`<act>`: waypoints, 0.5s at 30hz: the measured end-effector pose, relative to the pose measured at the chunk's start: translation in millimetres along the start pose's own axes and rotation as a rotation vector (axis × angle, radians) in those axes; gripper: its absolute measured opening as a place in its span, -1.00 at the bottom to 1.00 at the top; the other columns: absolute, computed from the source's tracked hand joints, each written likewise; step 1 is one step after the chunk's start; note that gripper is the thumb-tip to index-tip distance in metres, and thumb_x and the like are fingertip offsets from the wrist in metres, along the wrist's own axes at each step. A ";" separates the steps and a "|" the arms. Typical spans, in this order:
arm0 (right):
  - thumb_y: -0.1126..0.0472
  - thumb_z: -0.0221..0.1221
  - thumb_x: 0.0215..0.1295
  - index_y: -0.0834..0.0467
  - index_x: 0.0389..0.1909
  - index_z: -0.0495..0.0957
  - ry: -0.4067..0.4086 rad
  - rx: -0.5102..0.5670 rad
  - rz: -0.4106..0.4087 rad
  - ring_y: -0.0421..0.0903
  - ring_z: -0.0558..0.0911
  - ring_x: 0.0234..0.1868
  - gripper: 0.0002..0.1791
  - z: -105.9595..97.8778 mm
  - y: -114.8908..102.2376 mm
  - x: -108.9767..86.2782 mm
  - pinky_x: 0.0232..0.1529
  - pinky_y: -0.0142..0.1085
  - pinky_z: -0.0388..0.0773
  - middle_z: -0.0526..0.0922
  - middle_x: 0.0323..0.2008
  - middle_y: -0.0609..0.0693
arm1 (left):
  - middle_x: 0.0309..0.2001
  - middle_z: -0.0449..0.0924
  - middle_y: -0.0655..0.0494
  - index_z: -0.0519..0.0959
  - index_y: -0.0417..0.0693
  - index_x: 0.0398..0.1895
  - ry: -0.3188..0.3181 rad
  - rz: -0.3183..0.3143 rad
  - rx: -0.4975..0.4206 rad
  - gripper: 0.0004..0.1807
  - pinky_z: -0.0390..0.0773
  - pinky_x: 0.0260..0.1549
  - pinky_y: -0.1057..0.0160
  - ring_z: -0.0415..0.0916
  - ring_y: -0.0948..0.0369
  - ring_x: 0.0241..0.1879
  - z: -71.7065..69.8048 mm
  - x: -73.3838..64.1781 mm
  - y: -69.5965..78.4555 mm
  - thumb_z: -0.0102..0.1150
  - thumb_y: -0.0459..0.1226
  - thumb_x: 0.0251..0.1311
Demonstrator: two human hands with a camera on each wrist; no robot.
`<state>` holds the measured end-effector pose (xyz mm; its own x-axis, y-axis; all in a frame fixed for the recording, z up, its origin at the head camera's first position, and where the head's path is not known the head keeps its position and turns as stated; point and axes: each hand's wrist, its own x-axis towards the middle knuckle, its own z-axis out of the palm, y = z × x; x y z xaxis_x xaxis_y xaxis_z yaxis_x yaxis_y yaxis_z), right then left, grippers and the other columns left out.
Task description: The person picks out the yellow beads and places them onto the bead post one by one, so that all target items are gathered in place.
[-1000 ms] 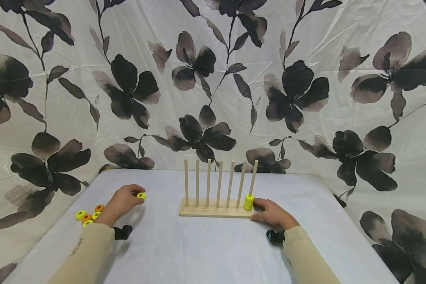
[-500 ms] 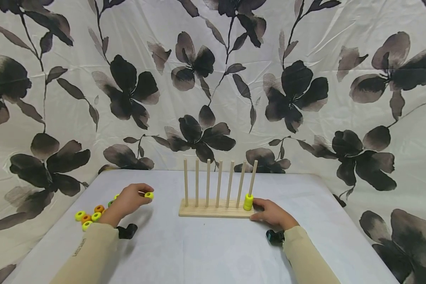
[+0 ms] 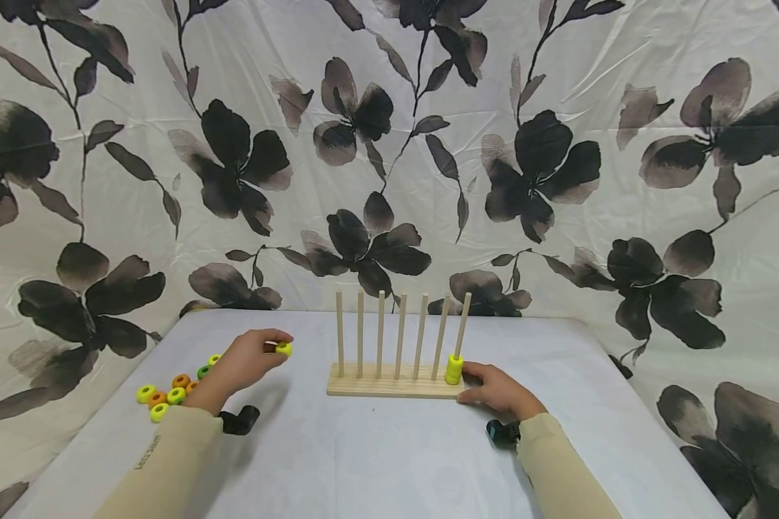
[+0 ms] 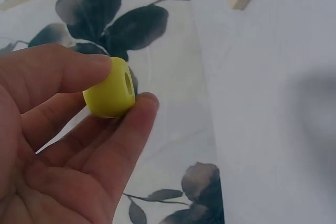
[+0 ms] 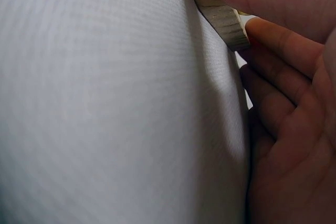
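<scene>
The left hand (image 3: 249, 362) has moved rightward and slightly up since the earlier frame, carrying a yellow bead (image 3: 284, 349) nearer the wooden rack (image 3: 389, 387). Thumb and fingertips pinch that bead above the white table (image 3: 363, 461), well apart from the row of upright pegs. The right hand (image 3: 498, 391) grips the rack's right end, thumb in front and fingers behind, beside yellow beads stacked (image 3: 455, 370) on the rightmost peg. Loose yellow, orange and green beads (image 3: 176, 396) lie by the left forearm

A raised yellow bead (image 3: 284, 349) is left of the seven-peg wooden rack (image 3: 392, 387).
</scene>
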<state>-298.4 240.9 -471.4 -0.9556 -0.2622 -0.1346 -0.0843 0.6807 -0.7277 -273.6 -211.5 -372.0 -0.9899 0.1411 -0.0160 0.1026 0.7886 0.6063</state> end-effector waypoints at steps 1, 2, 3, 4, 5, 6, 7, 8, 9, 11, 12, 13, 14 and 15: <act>0.04 0.43 0.01 0.08 0.37 0.35 0.001 -0.001 0.000 0.18 0.23 0.45 -0.15 0.0 -0.1 -0.1 0.43 0.18 0.09 0.37 0.38 0.10 | 0.18 0.52 -0.15 0.51 -0.12 0.20 0.002 0.001 0.004 -0.59 0.62 0.00 0.00 0.49 -0.11 0.16 0.1 -0.5 2.4 0.15 -0.27 0.28; 0.03 0.43 0.01 0.09 0.37 0.35 0.001 -0.008 -0.006 0.19 0.23 0.45 -0.15 -0.2 -0.1 -0.2 0.43 0.18 0.10 0.38 0.37 0.11 | 0.18 0.52 -0.15 0.51 -0.12 0.20 0.004 0.007 0.008 -0.59 0.62 -0.01 -0.01 0.49 -0.11 0.16 0.2 -1.0 4.4 0.14 -0.27 0.28; 0.04 0.43 0.01 0.08 0.37 0.35 0.001 -0.002 -0.002 0.17 0.23 0.45 -0.15 -0.1 -0.4 -0.5 0.43 0.17 0.09 0.38 0.37 0.10 | 0.18 0.52 -0.15 0.51 -0.12 0.20 0.005 0.012 0.009 -0.59 0.62 -0.01 -0.01 0.50 -0.12 0.15 0.2 -1.6 6.7 0.14 -0.27 0.28; 0.04 0.43 0.02 0.08 0.37 0.35 0.002 -0.004 -0.004 0.17 0.23 0.45 -0.15 -0.1 -0.4 -0.5 0.43 0.17 0.09 0.37 0.38 0.10 | 0.18 0.52 -0.16 0.51 -0.12 0.20 0.005 0.019 0.014 -0.59 0.63 -0.02 -0.02 0.50 -0.12 0.15 0.1 -2.2 8.9 0.14 -0.28 0.29; 0.04 0.43 0.02 0.08 0.37 0.35 0.001 -0.007 -0.005 0.17 0.23 0.45 -0.15 -0.2 -0.4 -0.5 0.43 0.17 0.10 0.37 0.38 0.10 | 0.19 0.51 -0.16 0.52 -0.11 0.19 0.008 0.023 0.016 -0.60 0.63 -0.02 -0.02 0.49 -0.12 0.16 0.0 -2.6 10.6 0.13 -0.28 0.28; 0.03 0.43 0.02 0.08 0.37 0.34 0.002 -0.009 -0.007 0.18 0.23 0.45 -0.15 -0.1 -0.5 -0.7 0.43 0.17 0.10 0.37 0.38 0.10 | 0.19 0.51 -0.16 0.52 -0.11 0.19 0.010 0.026 0.018 -0.60 0.62 -0.02 -0.02 0.49 -0.12 0.16 -0.1 -2.9 12.4 0.13 -0.29 0.28; 0.03 0.43 0.02 0.08 0.38 0.34 0.002 -0.011 -0.007 0.18 0.23 0.45 -0.15 -0.2 -0.7 -0.7 0.43 0.18 0.10 0.37 0.38 0.10 | 0.19 0.51 -0.16 0.53 -0.10 0.18 0.011 0.027 0.016 -0.61 0.62 -0.01 -0.02 0.49 -0.12 0.17 -0.2 -3.4 14.3 0.13 -0.30 0.28; 0.03 0.43 0.02 0.08 0.38 0.34 0.002 -0.013 -0.006 0.18 0.23 0.45 -0.14 -0.1 -0.8 -0.8 0.43 0.18 0.11 0.37 0.38 0.11 | 0.19 0.51 -0.16 0.53 -0.11 0.18 0.012 0.033 0.015 -0.61 0.62 -0.01 -0.02 0.48 -0.12 0.17 -0.1 -3.6 15.9 0.12 -0.30 0.27; 0.03 0.43 0.02 0.07 0.38 0.34 0.001 -0.008 -0.001 0.17 0.23 0.46 -0.14 0.0 -1.0 -0.9 0.43 0.17 0.10 0.37 0.38 0.10 | 0.19 0.52 -0.15 0.53 -0.11 0.17 0.014 0.036 0.012 -0.61 0.62 -0.01 -0.01 0.48 -0.12 0.18 -0.2 -3.8 17.6 0.13 -0.31 0.26; 0.02 0.42 0.02 0.07 0.38 0.33 0.002 -0.011 -0.001 0.18 0.23 0.45 -0.14 0.2 -1.1 -0.6 0.43 0.18 0.10 0.37 0.38 0.10 | 0.18 0.53 -0.14 0.54 -0.10 0.16 0.016 0.040 0.000 -0.61 0.62 -0.01 0.00 0.48 -0.11 0.18 -0.4 -3.9 20.7 0.14 -0.31 0.24; 0.02 0.43 0.02 0.07 0.38 0.33 0.002 -0.013 -0.003 0.18 0.23 0.45 -0.14 0.3 -1.1 -0.6 0.42 0.19 0.11 0.37 0.38 0.10 | 0.17 0.53 -0.13 0.54 -0.10 0.15 0.015 0.040 -0.009 -0.61 0.63 -0.01 0.01 0.49 -0.10 0.17 -0.6 -4.0 22.4 0.15 -0.31 0.23; 0.02 0.43 0.02 0.07 0.38 0.34 0.002 -0.014 -0.003 0.18 0.23 0.45 -0.14 0.5 -0.9 -0.4 0.42 0.19 0.11 0.37 0.38 0.10 | 0.17 0.54 -0.12 0.55 -0.09 0.14 0.016 0.038 -0.018 -0.60 0.63 -0.01 0.01 0.49 -0.09 0.17 -0.6 -4.2 24.3 0.17 -0.30 0.22; 0.02 0.43 0.02 0.07 0.38 0.34 0.002 -0.015 -0.004 0.18 0.24 0.45 -0.14 0.5 -0.8 -0.3 0.42 0.19 0.11 0.37 0.38 0.10 | 0.16 0.54 -0.11 0.55 -0.07 0.13 0.017 0.038 -0.025 -0.61 0.63 -0.02 0.02 0.49 -0.08 0.17 -0.6 -4.0 25.8 0.18 -0.29 0.21; 0.02 0.43 0.02 0.07 0.38 0.34 0.001 -0.017 -0.006 0.18 0.24 0.45 -0.15 0.6 -0.7 -0.3 0.42 0.19 0.11 0.37 0.38 0.10 | 0.16 0.54 -0.10 0.56 -0.06 0.12 0.018 0.037 -0.032 -0.62 0.63 -0.02 0.02 0.50 -0.08 0.17 -0.7 -4.0 27.3 0.20 -0.28 0.21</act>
<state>-297.9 240.1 -471.3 -0.9554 -0.2655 -0.1292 -0.0949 0.6904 -0.7171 -266.8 -191.0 -354.8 -0.9871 0.1586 0.0213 0.1363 0.7634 0.6314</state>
